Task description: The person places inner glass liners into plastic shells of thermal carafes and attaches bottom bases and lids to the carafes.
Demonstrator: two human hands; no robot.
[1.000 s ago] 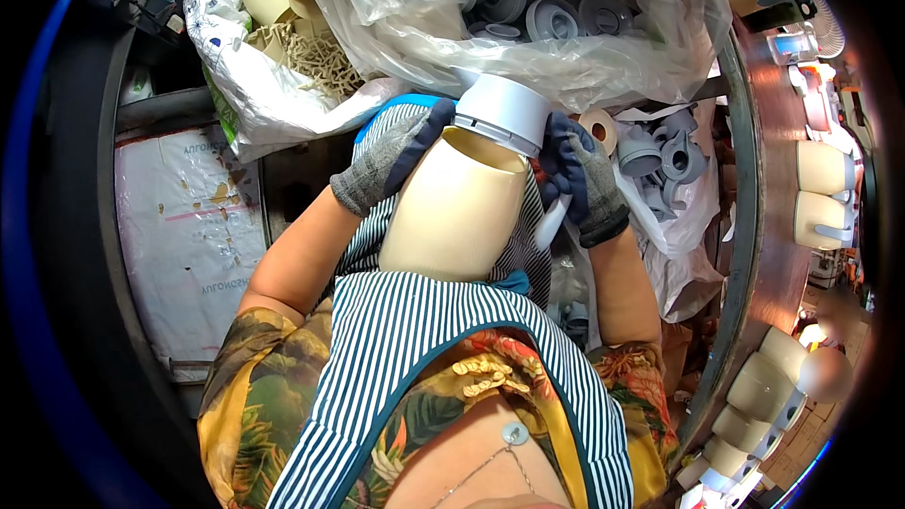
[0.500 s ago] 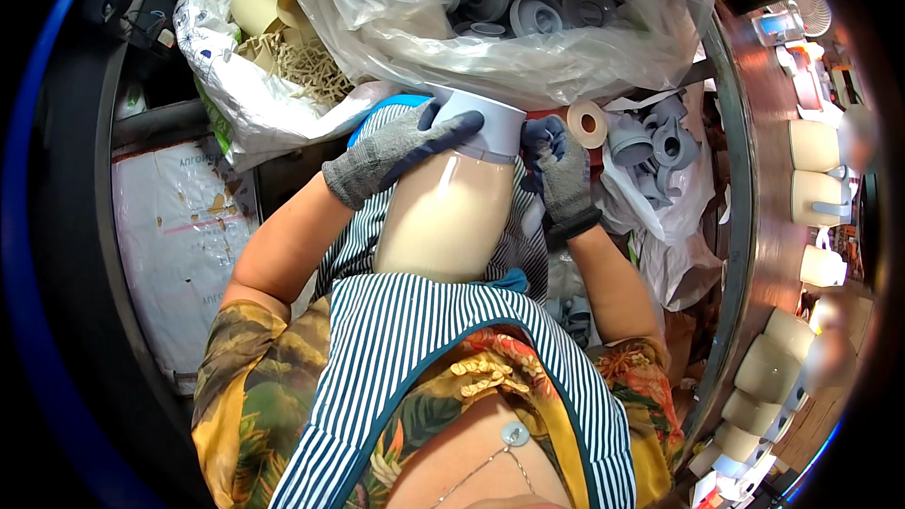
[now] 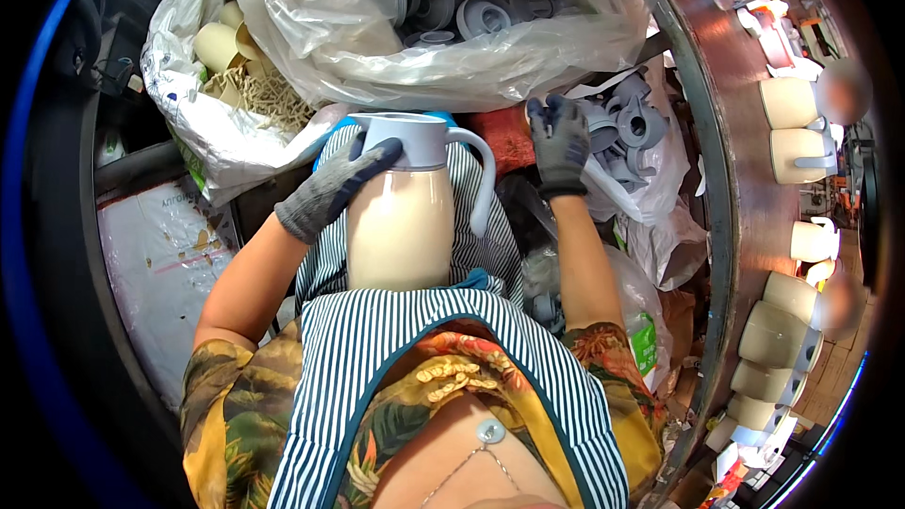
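Note:
A cream jug (image 3: 401, 231) with a blue-grey collar and spout stands upright in my lap, against my striped apron. My left hand (image 3: 353, 174), in a grey glove with dark fingers, is closed round the left side of the collar. On the jug's right side the curved blue-grey handle (image 3: 485, 179) hangs free of any hand. My gloved right hand (image 3: 561, 141) is apart from the jug, with bent fingers over a small pale roll that is almost wholly hidden. Beneath that hand lies something red (image 3: 504, 139).
A clear plastic bag (image 3: 377, 75) of grey ring-shaped parts lies ahead. Left of it, a white sack (image 3: 179, 104) holds cream shells. More grey parts (image 3: 627, 132) fill a bag at right. Several jugs (image 3: 797, 151) line the reddish bench (image 3: 740, 179), with blurred people beyond.
My right hand has left the jug's collar and moved right, over the pale roll. The jug is lower and more upright, and its handle has come into view. My left hand still holds the collar.

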